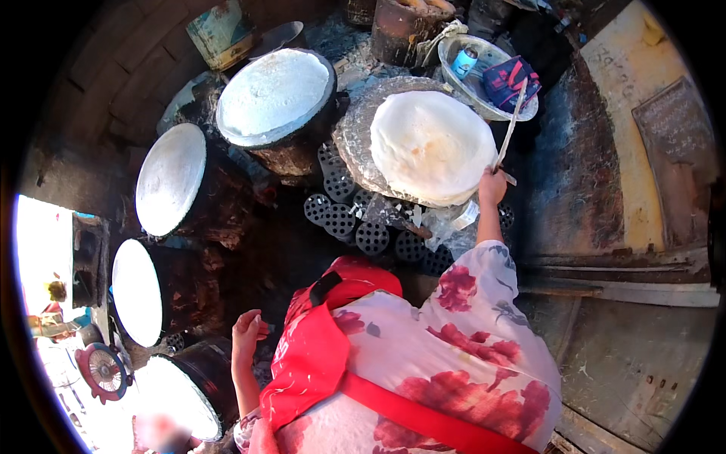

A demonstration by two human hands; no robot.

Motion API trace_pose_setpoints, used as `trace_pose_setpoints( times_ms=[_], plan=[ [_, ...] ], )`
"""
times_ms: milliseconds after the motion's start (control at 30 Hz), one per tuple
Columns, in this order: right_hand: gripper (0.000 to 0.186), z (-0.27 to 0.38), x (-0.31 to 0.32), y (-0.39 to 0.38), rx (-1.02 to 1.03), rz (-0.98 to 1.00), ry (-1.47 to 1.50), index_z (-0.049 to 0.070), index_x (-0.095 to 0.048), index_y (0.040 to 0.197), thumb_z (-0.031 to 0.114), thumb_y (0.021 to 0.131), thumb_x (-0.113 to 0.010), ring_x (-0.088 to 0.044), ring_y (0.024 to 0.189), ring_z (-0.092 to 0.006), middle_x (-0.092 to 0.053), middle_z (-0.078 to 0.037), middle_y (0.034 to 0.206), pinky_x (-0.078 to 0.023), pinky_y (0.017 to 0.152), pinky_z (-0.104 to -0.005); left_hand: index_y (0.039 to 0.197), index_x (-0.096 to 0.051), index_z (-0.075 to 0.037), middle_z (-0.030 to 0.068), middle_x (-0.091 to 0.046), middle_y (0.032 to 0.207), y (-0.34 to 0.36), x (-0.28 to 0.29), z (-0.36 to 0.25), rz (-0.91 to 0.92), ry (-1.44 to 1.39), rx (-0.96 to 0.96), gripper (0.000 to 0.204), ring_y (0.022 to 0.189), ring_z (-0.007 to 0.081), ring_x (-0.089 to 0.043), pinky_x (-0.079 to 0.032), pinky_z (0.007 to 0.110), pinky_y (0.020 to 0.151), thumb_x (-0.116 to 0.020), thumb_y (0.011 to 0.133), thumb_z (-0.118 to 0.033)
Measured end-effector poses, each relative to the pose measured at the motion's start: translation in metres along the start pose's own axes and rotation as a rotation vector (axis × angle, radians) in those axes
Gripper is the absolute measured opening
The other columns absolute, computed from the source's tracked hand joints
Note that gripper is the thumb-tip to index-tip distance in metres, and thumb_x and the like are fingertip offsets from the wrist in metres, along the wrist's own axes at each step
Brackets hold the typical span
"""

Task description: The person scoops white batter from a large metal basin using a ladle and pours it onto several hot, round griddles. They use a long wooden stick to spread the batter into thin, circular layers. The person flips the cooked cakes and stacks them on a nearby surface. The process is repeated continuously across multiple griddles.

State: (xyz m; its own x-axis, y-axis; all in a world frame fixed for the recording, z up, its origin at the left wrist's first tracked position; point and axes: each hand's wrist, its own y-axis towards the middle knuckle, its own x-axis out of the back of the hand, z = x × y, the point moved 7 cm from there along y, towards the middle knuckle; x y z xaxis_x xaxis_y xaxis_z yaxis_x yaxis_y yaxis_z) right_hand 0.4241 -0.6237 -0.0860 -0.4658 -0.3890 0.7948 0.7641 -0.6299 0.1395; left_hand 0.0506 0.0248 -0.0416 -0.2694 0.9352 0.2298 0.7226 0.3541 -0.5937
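My right hand (492, 187) grips the lower end of a long, thin, flat wooden stick (516, 121), which points up and away. It is at the right edge of a pile of pale, thin round flatbreads (431, 147), lying on a worn round board (354, 140). My left hand (249, 333) is low on the left beside my body. Its fingers are loosely bent and somewhat apart, and I see nothing held in it. Nearest to it are round griddles, one a white-topped griddle (138, 293) and another a bright griddle (178, 397).
Farther off stand a griddle covered with pale batter (276, 97) and a grey griddle (172, 180). Perforated coal briquettes (372, 237) lie below the board. A basin (478, 97) holds a blue can (464, 62) and a dark bag (508, 83). A wall (560, 159) rises at right.
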Motion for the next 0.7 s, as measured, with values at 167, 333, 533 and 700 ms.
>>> trace_pose_setpoints(
  times_ms=[167, 333, 533, 700],
  plan=[
    [0.031, 0.081, 0.074, -0.038, 0.297, -0.175, -0.287, 0.004, -0.057, 0.100, 0.032, 0.090, -0.049, -0.062, 0.080, -0.0375, -0.060, -0.021, 0.101, -0.050, 0.066, -0.0455, 0.109, -0.058, -0.003, 0.0038, -0.063, 0.076, -0.005, -0.032, 0.027, -0.003, -0.112, 0.050, 0.024, 0.064, 0.0112, -0.060, -0.049, 0.024, 0.057, -0.055, 0.090, -0.019],
    [0.018, 0.269, -0.062, -0.218, 0.910, 0.519, 0.287, 0.007, -0.060, 0.083, 0.023, 0.086, -0.053, -0.060, 0.069, -0.0347, -0.062, -0.015, 0.078, -0.049, 0.062, -0.0444, 0.111, -0.056, -0.001, 0.0052, -0.062, 0.076, -0.006, -0.017, 0.046, -0.108, -0.101, 0.083, 0.027, 0.067, 0.0110, -0.059, -0.048, 0.024, 0.060, -0.058, 0.088, -0.016],
    [0.032, 0.281, -0.113, -0.458, 1.846, 1.540, 0.039, 0.006, -0.058, 0.079, 0.036, 0.087, -0.051, -0.062, 0.075, -0.0335, -0.062, -0.014, 0.077, -0.049, 0.064, -0.0448, 0.115, -0.054, -0.001, 0.0033, -0.060, 0.075, -0.084, -0.031, 0.080, -0.515, -0.283, 0.189, 0.030, 0.065, 0.0084, -0.055, -0.046, 0.024, 0.059, -0.059, 0.087, -0.012],
    [0.028, 0.232, -0.150, -0.503, 2.281, 1.764, -0.603, 0.009, -0.066, 0.079, 0.031, 0.083, -0.049, -0.064, 0.076, -0.0307, -0.066, -0.013, 0.074, -0.050, 0.068, -0.0408, 0.113, -0.054, 0.001, 0.0068, -0.062, 0.080, -0.217, -0.127, 0.154, -0.869, -0.584, 0.538, 0.033, 0.065, 0.0110, -0.057, -0.047, 0.026, 0.059, -0.059, 0.087, -0.017]
  ],
)
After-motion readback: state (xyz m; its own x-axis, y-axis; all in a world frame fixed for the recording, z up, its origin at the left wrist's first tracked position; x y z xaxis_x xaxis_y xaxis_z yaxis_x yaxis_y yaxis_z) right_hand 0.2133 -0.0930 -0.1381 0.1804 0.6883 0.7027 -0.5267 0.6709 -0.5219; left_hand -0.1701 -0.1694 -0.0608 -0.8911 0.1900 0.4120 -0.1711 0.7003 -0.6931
